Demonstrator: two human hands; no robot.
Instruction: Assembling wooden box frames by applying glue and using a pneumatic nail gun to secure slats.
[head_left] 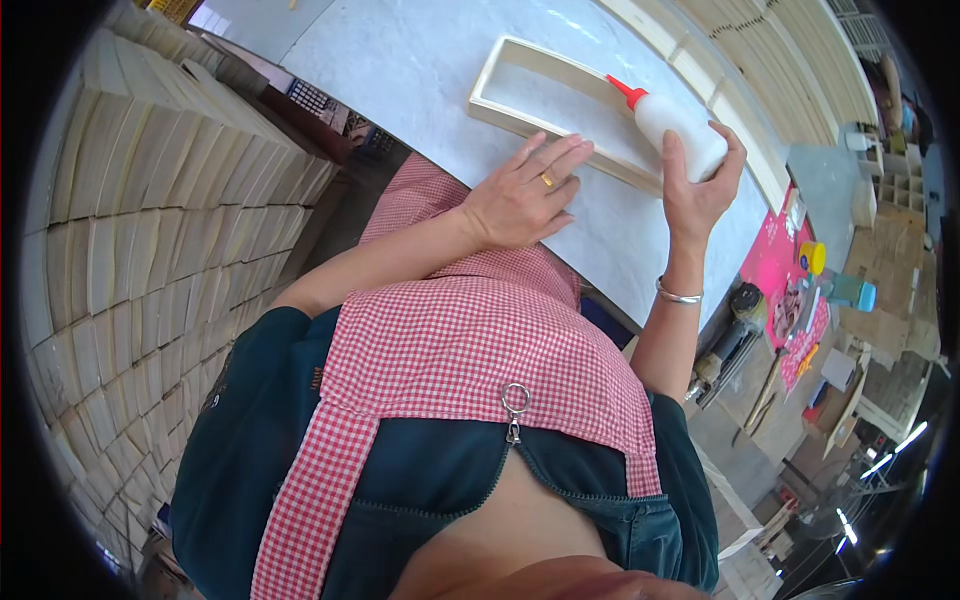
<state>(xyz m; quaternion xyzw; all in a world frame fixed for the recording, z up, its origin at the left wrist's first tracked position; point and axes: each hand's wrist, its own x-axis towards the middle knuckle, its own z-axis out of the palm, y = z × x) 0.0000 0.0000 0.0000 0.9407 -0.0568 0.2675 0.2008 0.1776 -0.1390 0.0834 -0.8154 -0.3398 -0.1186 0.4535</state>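
A pale wooden frame (530, 122), long and open in the middle, lies on the grey-white marbled tabletop (400, 65). My left hand (525, 195) lies at its near side, fingers stretched out and fingertips against the near rail. My right hand (705, 185) is wrapped round a white squeeze bottle (675, 130) with a red pointed nozzle (626, 92). The bottle is tilted over the right part of the frame, its nozzle toward the far rail. Whether the tip touches the wood I cannot tell. Bottle and hand hide the frame's right end.
Tall stacks of wooden pieces (130, 200) rise on my left. More wooden strips (780, 60) are lined up along the table's far right. To the right, a pink surface (768, 250) holds a yellow tub (812, 257) near a teal-lidded container (853, 292) and tools.
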